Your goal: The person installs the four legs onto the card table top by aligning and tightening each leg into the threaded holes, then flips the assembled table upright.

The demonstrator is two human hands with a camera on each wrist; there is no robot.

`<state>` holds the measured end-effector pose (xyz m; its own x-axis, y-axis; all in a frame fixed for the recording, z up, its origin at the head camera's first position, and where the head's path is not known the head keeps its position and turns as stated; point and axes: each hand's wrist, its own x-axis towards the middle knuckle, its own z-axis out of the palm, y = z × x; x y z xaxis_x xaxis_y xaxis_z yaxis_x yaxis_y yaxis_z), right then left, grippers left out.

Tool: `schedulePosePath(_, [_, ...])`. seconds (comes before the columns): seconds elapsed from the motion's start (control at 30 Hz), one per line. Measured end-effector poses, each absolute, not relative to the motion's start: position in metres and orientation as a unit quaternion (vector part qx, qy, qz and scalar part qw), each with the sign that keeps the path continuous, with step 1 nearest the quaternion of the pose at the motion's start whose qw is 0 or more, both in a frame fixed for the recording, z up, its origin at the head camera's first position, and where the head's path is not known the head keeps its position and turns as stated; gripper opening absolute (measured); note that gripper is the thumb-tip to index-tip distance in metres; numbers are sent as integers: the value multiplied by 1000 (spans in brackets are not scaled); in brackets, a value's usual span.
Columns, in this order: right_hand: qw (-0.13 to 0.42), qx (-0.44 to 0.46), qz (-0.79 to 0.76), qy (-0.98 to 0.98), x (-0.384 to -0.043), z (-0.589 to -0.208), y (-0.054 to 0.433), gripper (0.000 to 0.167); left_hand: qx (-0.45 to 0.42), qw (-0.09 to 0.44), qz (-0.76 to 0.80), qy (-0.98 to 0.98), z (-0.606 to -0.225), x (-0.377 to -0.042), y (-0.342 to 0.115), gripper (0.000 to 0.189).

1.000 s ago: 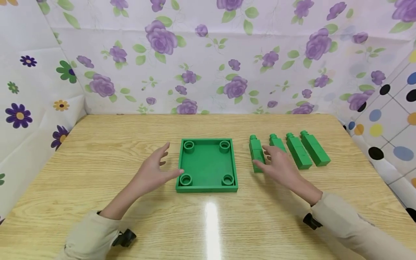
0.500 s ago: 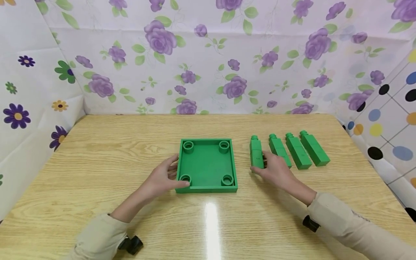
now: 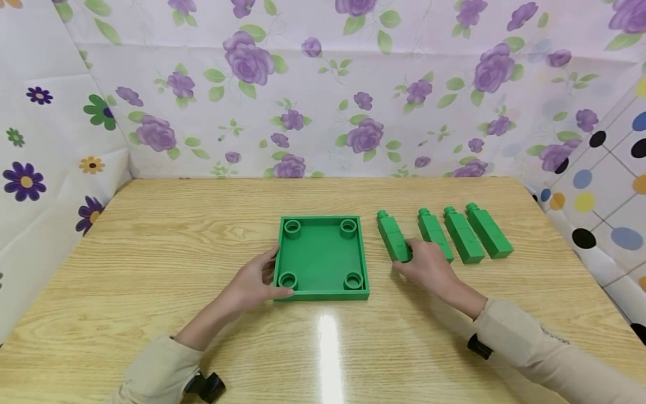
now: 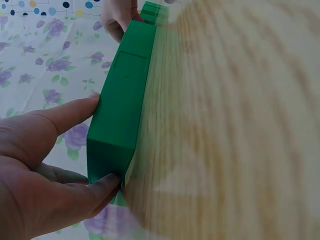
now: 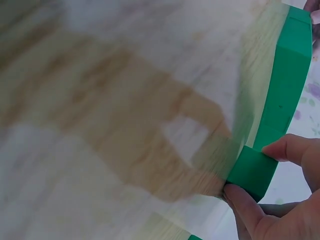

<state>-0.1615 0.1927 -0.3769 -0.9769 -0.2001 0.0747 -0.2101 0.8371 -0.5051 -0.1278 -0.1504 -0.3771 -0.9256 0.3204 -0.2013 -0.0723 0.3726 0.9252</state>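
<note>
A green square tray (image 3: 321, 295) with a raised rim and a round socket in each corner lies on the table. My left hand (image 3: 249, 285) holds its near left corner, thumb at the front edge and other fingers along the left side. In the left wrist view, thumb and fingers touch the tray wall (image 4: 125, 90). Right of the tray, my right hand (image 3: 431, 269) grips the near end of a green square post (image 3: 391, 234), whose round knob points away. In the right wrist view, thumb and fingers pinch the post's end (image 5: 252, 172).
Three more green posts (image 3: 434, 231) lie side by side to the right of my right hand, knobs facing away. Floral sheeting (image 3: 323, 112) stands behind the wooden table (image 3: 202, 219), with dotted sheeting (image 3: 605, 196) on the right.
My left hand has moved right and down onto the tray's corner. The right hand has closed on the nearest post, and its knob end has swung left towards the tray.
</note>
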Motion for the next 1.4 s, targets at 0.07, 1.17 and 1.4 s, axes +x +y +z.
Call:
schedulePosePath(0.07, [10, 107, 262, -959, -162, -376, 193, 16, 74, 178, 556, 809, -378, -128, -150, 100])
schedulePosePath(1.17, [30, 139, 463, -875, -179, -329, 201, 51, 74, 180, 582, 790, -382, -127, -151, 100])
schedulePosePath(1.4, [12, 104, 499, -860, -186, -322, 192, 53, 80, 179, 588, 785, -382, -127, -150, 100])
